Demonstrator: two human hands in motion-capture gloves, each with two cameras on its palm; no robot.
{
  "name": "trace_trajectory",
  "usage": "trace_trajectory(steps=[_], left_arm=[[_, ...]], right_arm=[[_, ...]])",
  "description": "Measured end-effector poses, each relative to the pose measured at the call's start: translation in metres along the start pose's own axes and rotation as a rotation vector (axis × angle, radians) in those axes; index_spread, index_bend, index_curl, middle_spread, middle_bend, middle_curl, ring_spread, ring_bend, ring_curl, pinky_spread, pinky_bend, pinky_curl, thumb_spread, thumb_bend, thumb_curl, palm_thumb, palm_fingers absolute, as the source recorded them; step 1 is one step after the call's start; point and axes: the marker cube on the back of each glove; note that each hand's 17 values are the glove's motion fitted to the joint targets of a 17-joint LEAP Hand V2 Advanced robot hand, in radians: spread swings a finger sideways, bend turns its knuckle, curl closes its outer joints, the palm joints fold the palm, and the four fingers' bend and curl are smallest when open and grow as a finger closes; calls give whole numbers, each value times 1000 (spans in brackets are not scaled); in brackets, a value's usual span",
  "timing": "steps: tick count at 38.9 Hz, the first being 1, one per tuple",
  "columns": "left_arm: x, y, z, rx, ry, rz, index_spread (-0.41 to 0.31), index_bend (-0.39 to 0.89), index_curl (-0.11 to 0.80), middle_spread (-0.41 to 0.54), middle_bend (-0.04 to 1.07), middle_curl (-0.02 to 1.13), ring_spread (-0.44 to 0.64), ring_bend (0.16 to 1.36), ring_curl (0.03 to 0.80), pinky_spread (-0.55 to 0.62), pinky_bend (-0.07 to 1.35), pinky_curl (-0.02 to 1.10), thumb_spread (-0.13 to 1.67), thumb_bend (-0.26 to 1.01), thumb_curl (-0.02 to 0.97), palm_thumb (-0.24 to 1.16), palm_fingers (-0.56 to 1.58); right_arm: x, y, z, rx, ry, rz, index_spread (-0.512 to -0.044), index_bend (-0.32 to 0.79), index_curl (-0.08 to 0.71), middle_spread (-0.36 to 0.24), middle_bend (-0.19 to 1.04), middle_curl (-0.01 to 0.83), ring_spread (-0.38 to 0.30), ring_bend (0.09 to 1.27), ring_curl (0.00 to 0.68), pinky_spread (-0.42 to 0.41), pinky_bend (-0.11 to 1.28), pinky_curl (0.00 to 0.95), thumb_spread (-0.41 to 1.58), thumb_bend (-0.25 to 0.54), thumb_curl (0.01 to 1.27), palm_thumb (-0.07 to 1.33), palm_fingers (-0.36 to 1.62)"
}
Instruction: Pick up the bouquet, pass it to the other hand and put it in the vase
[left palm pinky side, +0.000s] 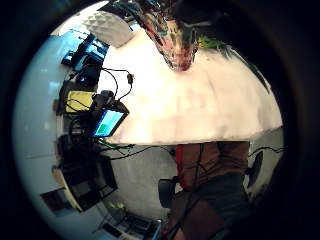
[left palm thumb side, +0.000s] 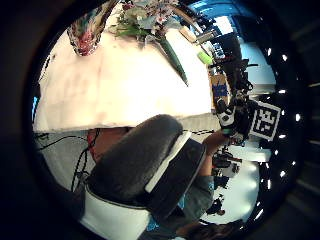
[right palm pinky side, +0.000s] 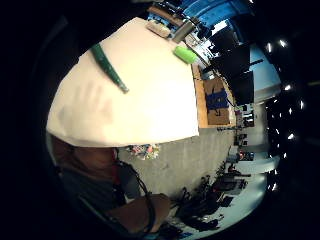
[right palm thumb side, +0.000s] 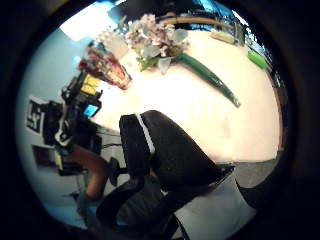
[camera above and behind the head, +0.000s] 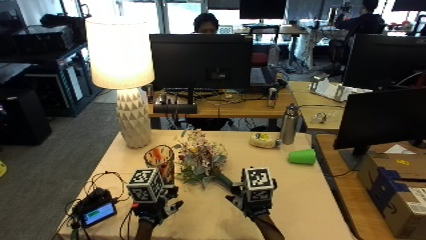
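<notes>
Bouquet (camera above and behind the head: 200, 159) flat on table (camera above and behind the head: 313, 200), blooms touching vase (camera above and behind the head: 160, 162) at its 3 o'clock. Left hand (camera above and behind the head: 154, 209) and right hand (camera above and behind the head: 251, 204) at 6 o'clock, fingers relaxed, empty. Risk, judged: careless reach toppling vase; stems snagging rim.

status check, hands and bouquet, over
Left hand and right hand open, holding nothing, above the table's near edge. Bouquet lying on the table, not yet picked up. Vase upright beside it, nothing in the way.
</notes>
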Motion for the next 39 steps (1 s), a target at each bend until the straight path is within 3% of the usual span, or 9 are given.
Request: trace_trajectory(steps=[10, 20, 32, 39], left_arm=[[1, -1, 7, 9, 8, 15, -84, 116, 206, 105, 242, 322, 348, 578, 254, 479, 471, 309, 944, -53, 190, -52, 145], [1, -5, 18, -9, 23, 25, -74, 110, 203, 118, 242, 333, 360, 595, 263, 480, 490, 323, 940, -53, 196, -52, 120], [-1, -6, 27, -44, 35, 29, -72, 114, 201, 131, 246, 342, 371, 606, 268, 480, 509, 333, 939, -54, 200, -53, 100], [-2, -8, 32, -63, 44, 33, -71, 113, 200, 134, 248, 346, 375, 612, 270, 479, 514, 336, 938, -54, 202, -53, 95]], right_arm=[[51, -32, 26, 57, -65, 61, -358, 88, 180, 107, 231, 311, 233, 338, 235, 354, 608, 352, 1105, -21, 228, 219, 2], [80, -79, 88, 71, -172, 128, -344, 95, 165, 121, 208, 313, 247, 319, 233, 360, 639, 358, 1073, -20, 247, 249, -62], [80, -117, 174, -77, -277, 183, -333, 97, 155, 124, 200, 322, 253, 297, 233, 362, 641, 358, 1057, -22, 263, 279, -66], [49, -107, 189, -238, -231, 103, -328, 98, 154, 118, 200, 326, 254, 298, 238, 362, 635, 356, 1050, -22, 268, 290, -58]])
